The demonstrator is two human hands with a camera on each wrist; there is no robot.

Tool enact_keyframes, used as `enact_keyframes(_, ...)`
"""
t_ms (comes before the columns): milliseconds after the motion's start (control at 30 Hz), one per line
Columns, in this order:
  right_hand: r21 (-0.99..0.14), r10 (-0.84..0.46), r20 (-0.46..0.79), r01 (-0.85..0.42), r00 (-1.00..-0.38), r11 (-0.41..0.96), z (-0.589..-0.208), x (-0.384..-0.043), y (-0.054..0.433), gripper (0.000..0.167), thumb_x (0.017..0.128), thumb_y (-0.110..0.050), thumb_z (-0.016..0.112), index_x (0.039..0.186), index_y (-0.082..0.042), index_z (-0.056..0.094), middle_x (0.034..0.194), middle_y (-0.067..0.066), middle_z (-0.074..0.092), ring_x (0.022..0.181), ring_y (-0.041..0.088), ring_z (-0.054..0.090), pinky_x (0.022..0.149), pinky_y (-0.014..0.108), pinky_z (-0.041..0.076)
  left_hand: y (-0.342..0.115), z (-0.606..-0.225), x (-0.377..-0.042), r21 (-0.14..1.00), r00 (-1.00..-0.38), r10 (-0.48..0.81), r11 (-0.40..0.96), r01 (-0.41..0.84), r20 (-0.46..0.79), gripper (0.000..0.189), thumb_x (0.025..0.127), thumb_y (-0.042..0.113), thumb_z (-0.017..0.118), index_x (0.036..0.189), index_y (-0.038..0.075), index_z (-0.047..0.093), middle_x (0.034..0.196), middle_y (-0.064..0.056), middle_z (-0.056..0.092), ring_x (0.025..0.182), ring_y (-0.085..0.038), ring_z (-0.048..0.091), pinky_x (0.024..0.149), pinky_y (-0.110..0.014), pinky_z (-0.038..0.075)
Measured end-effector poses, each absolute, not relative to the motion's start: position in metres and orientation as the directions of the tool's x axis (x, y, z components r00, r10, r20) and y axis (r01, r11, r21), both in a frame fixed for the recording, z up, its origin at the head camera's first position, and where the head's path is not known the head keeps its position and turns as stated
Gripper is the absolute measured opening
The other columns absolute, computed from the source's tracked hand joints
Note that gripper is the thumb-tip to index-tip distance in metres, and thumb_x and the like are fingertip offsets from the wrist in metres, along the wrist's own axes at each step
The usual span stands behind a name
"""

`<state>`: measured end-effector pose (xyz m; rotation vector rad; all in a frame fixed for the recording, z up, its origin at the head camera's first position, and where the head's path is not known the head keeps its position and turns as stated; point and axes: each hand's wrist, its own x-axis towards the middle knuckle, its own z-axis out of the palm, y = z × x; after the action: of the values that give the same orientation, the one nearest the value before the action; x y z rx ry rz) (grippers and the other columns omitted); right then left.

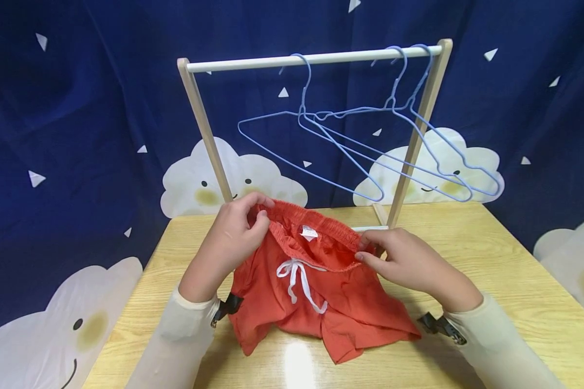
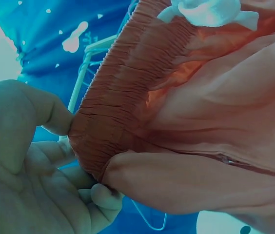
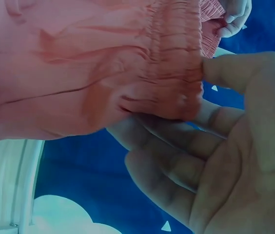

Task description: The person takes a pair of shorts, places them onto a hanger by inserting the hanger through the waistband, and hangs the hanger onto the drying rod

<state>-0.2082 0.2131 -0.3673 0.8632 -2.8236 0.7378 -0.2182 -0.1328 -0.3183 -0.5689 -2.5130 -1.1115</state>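
With my left hand [image 1: 233, 232] I pinch one end of the elastic waistband [image 1: 321, 220] between thumb and fingers, and my right hand [image 1: 411, 262] pinches the opposite end in a similar way. The grip is a light one, as I judge, taken only near the gathered edge. Both hands hold the same pair of red shorts [image 1: 267, 297], which is between them, above the wooden table [image 1: 486, 259] and in front of the clothes rack [image 1: 201, 119], with its legs downward; whether the hem touches the tabletop, I cannot tell. About the progress: the waistband is taken at both sides and spread, so that its mouth shows the white label [image 1: 309, 233] inside, and the white drawstring [image 1: 294, 263] at the front is tied in a bow. However, the shorts are on none of the three blue wire hangers [image 1: 304, 97], which hang from the rail [image 1: 350, 56] behind, apart from the cloth. I judge, therefore, that the taking of the waistband is done and the greater part of the work is left.
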Motion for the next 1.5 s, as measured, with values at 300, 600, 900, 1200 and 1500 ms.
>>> enact_keyframes(300,-0.393,-0.550,0.138,-0.556,-0.823,0.733,-0.372,-0.209,0.211,0.004,0.100,-0.029,0.078,0.101,-0.025,0.076,0.085,-0.017,0.068,0.075,0.004,0.060,0.070,0.028,0.054,-0.131,-0.318,-0.217,0.631,-0.874,0.230,0.616,0.472,0.428,0.028,0.097,0.011,0.055,0.118,0.009,0.074,0.095,-0.004,0.071,0.074,-0.021,0.060,0.070,-0.036,0.054)
enact_keyframes(600,-0.429,-0.590,0.061,-0.555,-0.805,0.713,-0.379,-0.208,0.213,0.004,0.101,-0.031,0.077,0.103,-0.028,0.076,0.090,-0.016,0.069,0.080,0.007,0.062,0.072,0.028,0.055,-0.129,-0.319,-0.217,0.629,-0.875,0.248,0.617,0.473,0.415,0.028,0.097,0.010,0.054,0.117,0.009,0.074,0.091,-0.004,0.069,0.072,-0.021,0.058,0.069,-0.037,0.053)
enact_keyframes(900,-0.429,-0.615,0.024,-0.564,-0.788,0.706,-0.381,-0.209,0.213,0.005,0.102,-0.033,0.077,0.104,-0.029,0.075,0.091,-0.016,0.068,0.079,0.006,0.062,0.071,0.028,0.053,-0.128,-0.320,-0.216,0.615,-0.873,0.263,0.627,0.478,0.410,0.028,0.097,0.011,0.054,0.117,0.010,0.074,0.093,-0.004,0.069,0.073,-0.021,0.058,0.072,-0.038,0.053)
enact_keyframes(1200,-0.440,-0.638,0.065,-0.596,-0.767,0.671,-0.378,-0.206,0.211,0.006,0.101,-0.027,0.078,0.106,-0.024,0.076,0.093,-0.015,0.069,0.077,0.006,0.063,0.067,0.026,0.055,-0.127,-0.320,-0.214,0.612,-0.872,0.276,0.626,0.482,0.404,0.027,0.098,0.013,0.054,0.117,0.011,0.073,0.089,-0.002,0.069,0.072,-0.020,0.060,0.070,-0.037,0.054)
enact_keyframes(1500,-0.408,-0.569,0.214,-0.602,-0.794,0.687,-0.363,-0.197,0.206,0.019,0.100,-0.025,0.080,0.118,-0.021,0.076,0.110,-0.006,0.078,0.086,0.003,0.071,0.076,0.029,0.062,-0.126,-0.321,-0.213,0.606,-0.871,0.299,0.629,0.487,0.390,0.027,0.099,0.014,0.055,0.119,0.013,0.073,0.089,-0.001,0.071,0.073,-0.019,0.061,0.068,-0.037,0.055)
